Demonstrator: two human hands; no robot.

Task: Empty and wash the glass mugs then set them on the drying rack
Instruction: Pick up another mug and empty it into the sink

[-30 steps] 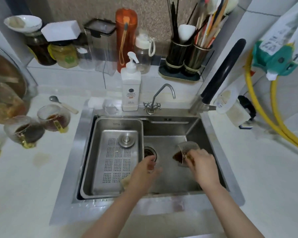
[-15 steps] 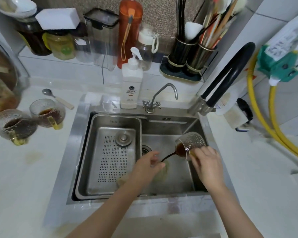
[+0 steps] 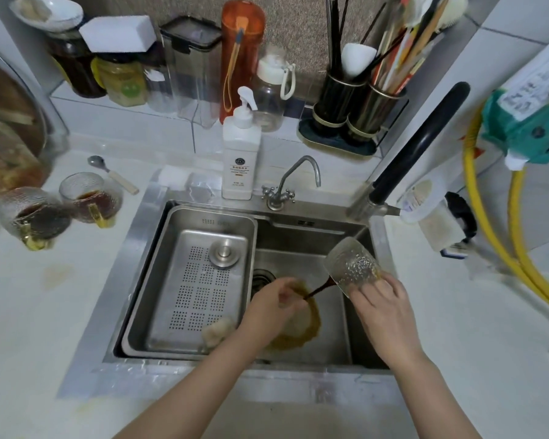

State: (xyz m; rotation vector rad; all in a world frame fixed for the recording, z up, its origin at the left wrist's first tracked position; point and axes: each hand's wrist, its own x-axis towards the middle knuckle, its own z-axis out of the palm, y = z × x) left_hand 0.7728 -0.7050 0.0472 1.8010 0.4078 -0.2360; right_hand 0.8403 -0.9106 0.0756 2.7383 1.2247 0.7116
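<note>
Glass mugs, three (image 3: 352, 269) (image 3: 91, 198) (image 3: 29, 217) (one tipped)

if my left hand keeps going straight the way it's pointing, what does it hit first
Probably the stream of tea pouring from the mug. The left hand points right and slightly away, its fingers close to the stream, though depth is unclear; the hand could pass beneath it.

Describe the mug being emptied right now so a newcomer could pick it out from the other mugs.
Start at the steel sink. Over its right basin, the right hand holds a textured glass mug tipped over, brown liquid streaming out. The two other mugs stand upright on the counter left of the sink, still holding dark liquid.
</note>
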